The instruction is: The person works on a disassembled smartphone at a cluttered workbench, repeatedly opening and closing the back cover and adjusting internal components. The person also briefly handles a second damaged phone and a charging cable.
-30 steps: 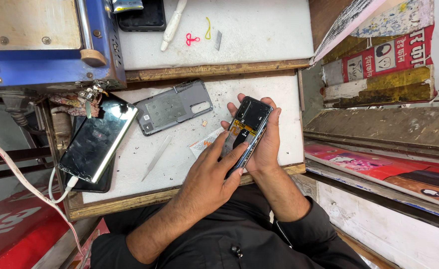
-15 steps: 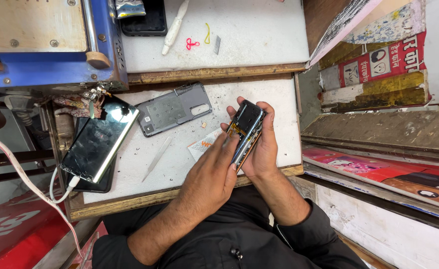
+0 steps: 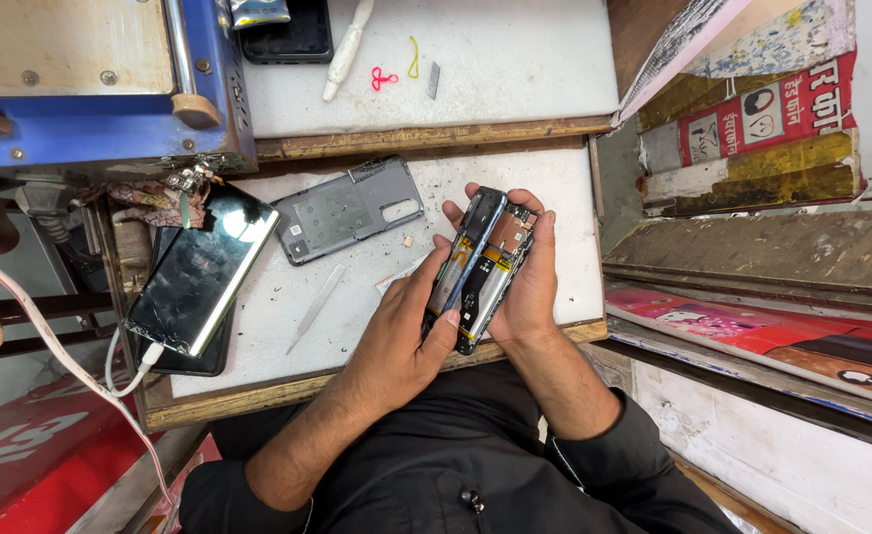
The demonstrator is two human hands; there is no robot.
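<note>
Both hands hold an opened smartphone [image 3: 482, 265] with its back off, circuit boards and battery showing, above the white worktop [image 3: 357, 326]. My right hand [image 3: 527, 287] cradles it from beneath, fingers wrapped over its far edge. My left hand [image 3: 401, 326] grips its near long edge, thumb pressed near the lower corner. The grey back cover [image 3: 349, 208] lies on the worktop to the left. A thin pale pry tool [image 3: 315, 309] lies beside it.
A black-screened phone [image 3: 193, 267] on a white cable rests at the left edge. A blue machine [image 3: 99, 89] stands at the back left. The rear shelf carries a white tool [image 3: 345, 49], red and yellow bits, and a dark phone [image 3: 287, 35]. Printed cartons [image 3: 752, 129] sit right.
The opened phone has tilted more onto its edge between my hands. My left thumb has slid down toward its lower corner.
</note>
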